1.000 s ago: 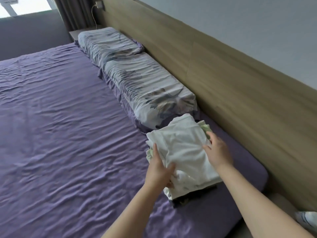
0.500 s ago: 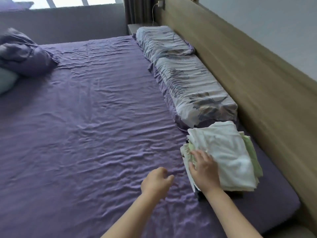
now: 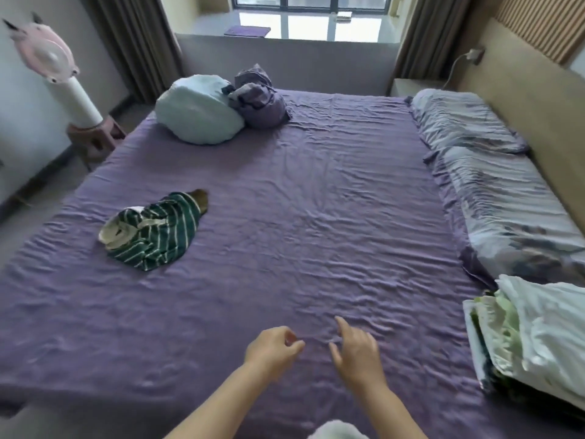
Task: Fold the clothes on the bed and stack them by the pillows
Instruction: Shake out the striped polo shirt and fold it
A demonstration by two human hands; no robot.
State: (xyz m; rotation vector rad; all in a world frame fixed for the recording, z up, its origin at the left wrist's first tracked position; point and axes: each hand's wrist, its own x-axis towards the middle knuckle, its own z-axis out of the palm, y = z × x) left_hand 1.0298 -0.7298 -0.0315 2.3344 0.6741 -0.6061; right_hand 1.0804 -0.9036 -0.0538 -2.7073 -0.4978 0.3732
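Observation:
A stack of folded clothes (image 3: pixel 538 337), white on top with pale green beneath, lies on the purple bed (image 3: pixel 300 232) at the right, just below the two patterned pillows (image 3: pixel 493 191). A crumpled green-and-white striped garment (image 3: pixel 155 232) lies on the left half of the bed. My left hand (image 3: pixel 272 350) and my right hand (image 3: pixel 357 353) hover side by side over the near middle of the sheet. Both hold nothing and have loosely curled fingers. Both are well clear of the stack and the striped garment.
A pale blue bundle (image 3: pixel 198 110) and a purple bundle (image 3: pixel 259 99) sit at the far end of the bed. A pink-and-white fan (image 3: pixel 53 68) stands on a stool at the left. The wooden headboard (image 3: pixel 544 99) runs along the right. A window (image 3: pixel 310 14) lies beyond.
Both hands have let go of the folded stack and moved left over the bare sheet. The view has swung left, bringing the striped garment and the far bundles into sight.

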